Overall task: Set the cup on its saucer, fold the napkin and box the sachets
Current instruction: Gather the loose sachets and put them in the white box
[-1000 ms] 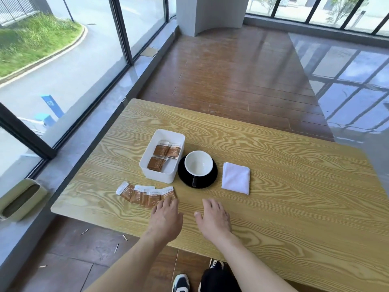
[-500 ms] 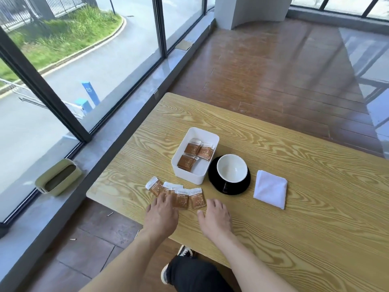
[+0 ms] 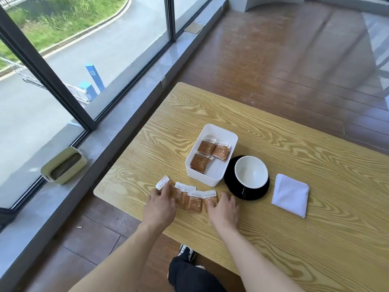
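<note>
Both hands are laid flat and open on the row of brown paper sachets [image 3: 189, 197] near the white box [image 3: 230, 135]: left hand [image 3: 161, 204], right hand [image 3: 224, 209]; nothing is gripped.

One head-worn wide-angle cam, no 2nd view to overlap: looks fwd & steeply down from above the near edge of the light wood-grain table [image 3: 315, 239], both forearms reaching in from the bottom, tall dark-framed windows [image 3: 63, 85] at left, brown plank floor [image 3: 284, 60] beyond.

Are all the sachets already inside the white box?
No: a row of sachets lies on the table outside the white box.
</note>
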